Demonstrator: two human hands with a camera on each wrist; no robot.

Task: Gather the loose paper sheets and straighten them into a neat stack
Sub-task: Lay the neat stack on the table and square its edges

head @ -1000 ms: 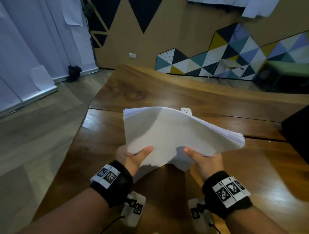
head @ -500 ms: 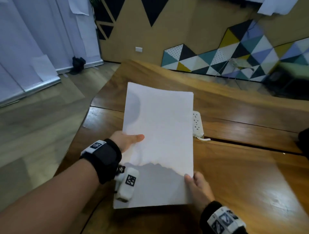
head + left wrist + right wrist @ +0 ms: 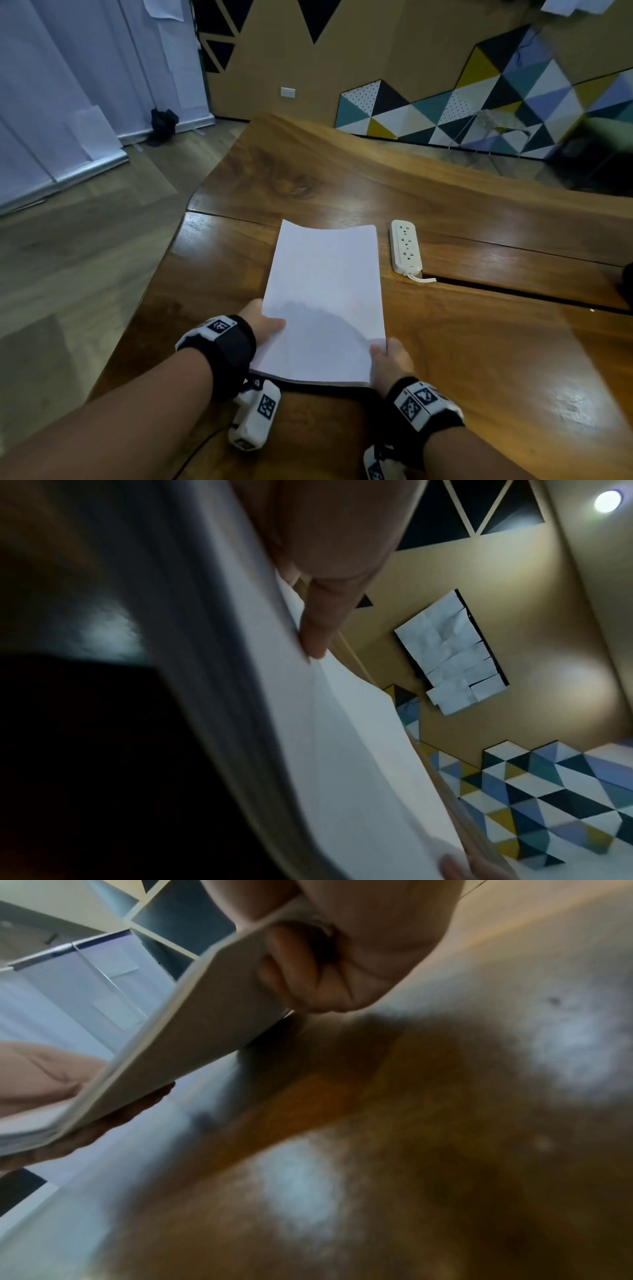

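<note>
Paper stack (image 3: pixel 325 301) squared up, held just over the wooden table (image 3: pixel 479 342).

I see my left hand (image 3: pixel 262 325) pinching its near-left edge, thumb on top, and my right hand (image 3: pixel 390 359) pinching the near-right corner, fingers curled underneath. A white power strip (image 3: pixel 406 247) lies just beside the far-right corner.

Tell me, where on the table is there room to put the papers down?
Bare wood lies under the papers between the left hand and right hand. More bare table spreads right of the right hand, nearer than the slot. The far end beyond the power strip is bare too. It is tightest beside the strip.
</note>
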